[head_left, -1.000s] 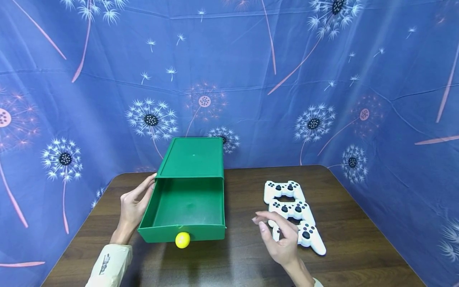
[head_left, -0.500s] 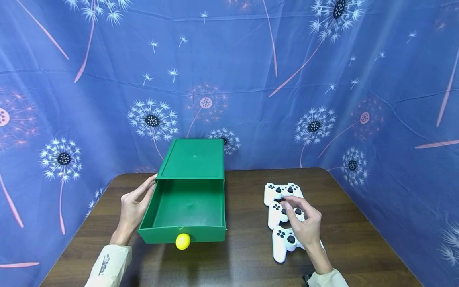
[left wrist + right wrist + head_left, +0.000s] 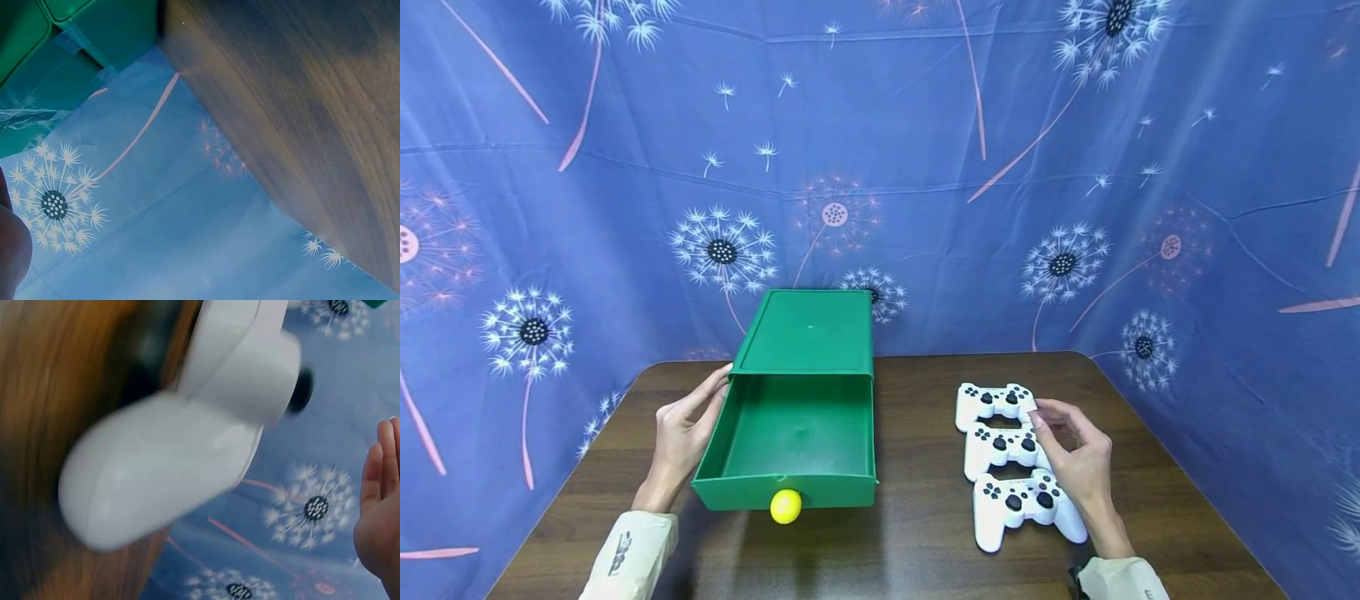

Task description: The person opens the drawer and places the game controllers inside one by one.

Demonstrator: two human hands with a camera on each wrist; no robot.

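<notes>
A green box (image 3: 811, 329) with its green drawer (image 3: 797, 433) pulled out stands left of the middle in the head view. A yellow ball knob (image 3: 786, 507) sits on the drawer front. My left hand (image 3: 681, 437) rests its extended fingers against the box's left side, near the drawer opening. On the right lie white game controllers in a column: a far one (image 3: 981, 406), a middle one (image 3: 988, 450) and a near one (image 3: 1022, 504). At their right side is my right hand (image 3: 1082, 458), fingertips beside the far controller's right handle. The hand partly hides the middle controller.
A brown wooden table (image 3: 917, 533) bears everything. Blue cloth (image 3: 925, 250) with dandelion prints hangs behind it and at both sides. Strips of clear tape (image 3: 72, 40) show on the box in the left wrist view.
My right hand has moved rightward across the controllers, from their left side to their right side. My left hand, the box and the controllers keep their places.
</notes>
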